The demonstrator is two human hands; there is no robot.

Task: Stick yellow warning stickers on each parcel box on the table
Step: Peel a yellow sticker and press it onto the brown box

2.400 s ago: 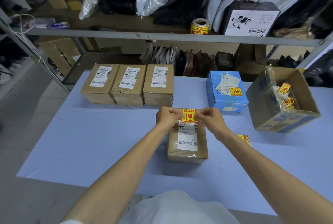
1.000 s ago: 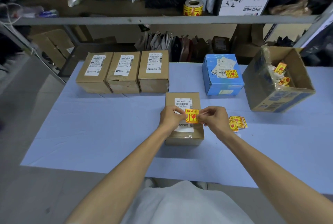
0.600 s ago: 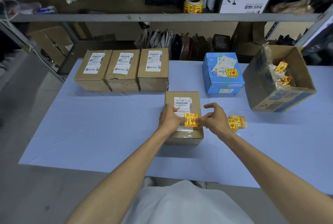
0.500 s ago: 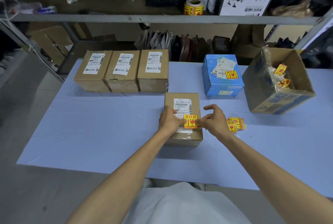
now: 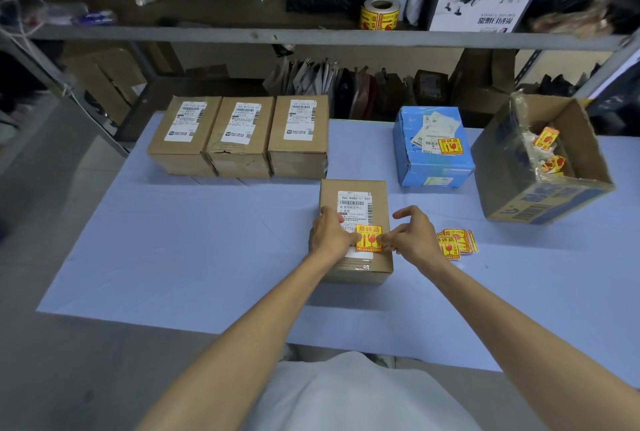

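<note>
A brown parcel box [image 5: 353,189] with a white shipping label lies in the middle of the blue table [image 5: 180,243]. A yellow warning sticker [image 5: 369,238] lies flat on the near part of that label. My left hand [image 5: 329,234] rests on the box and its thumb presses the sticker's left edge. My right hand [image 5: 412,240] pinches the sticker's right edge with thumb and a fingertip, index finger raised. Three brown parcels [image 5: 240,139] stand in a row at the back left without yellow stickers. A blue parcel [image 5: 433,160] at the back right carries one.
A small pile of loose yellow stickers [image 5: 457,244] lies on the table right of my right hand. An open carton [image 5: 540,202] with sticker scraps stands at the far right. A sticker roll [image 5: 380,13] sits on the metal shelf behind the table.
Both hands brought the sticker from the box's far edge down to the near part of the label and laid it flat; the box sits farther from me than before.
</note>
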